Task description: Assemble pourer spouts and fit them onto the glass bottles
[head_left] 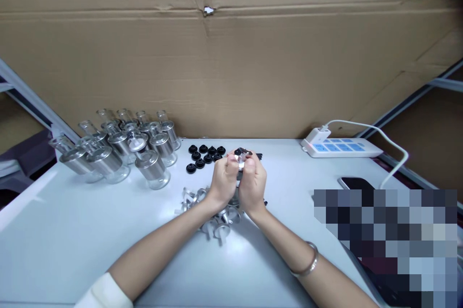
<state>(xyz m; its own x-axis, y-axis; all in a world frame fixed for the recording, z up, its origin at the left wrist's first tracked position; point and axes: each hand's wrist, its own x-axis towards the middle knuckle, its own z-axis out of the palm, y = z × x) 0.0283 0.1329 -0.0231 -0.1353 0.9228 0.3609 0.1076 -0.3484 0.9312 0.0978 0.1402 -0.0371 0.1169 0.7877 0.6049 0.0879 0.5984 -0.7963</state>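
My left hand and my right hand are closed side by side above the middle of the white table. Both pinch one small shiny metal part with a black piece on top between their fingertips. Under my wrists lies a pile of several small metal fittings. Several black round caps lie in rows just beyond and left of my hands.
A cluster of several glass bottles with metal collars lies at the back left. A white power strip with a cable sits at the back right, a dark phone beside it. A cardboard wall closes the back.
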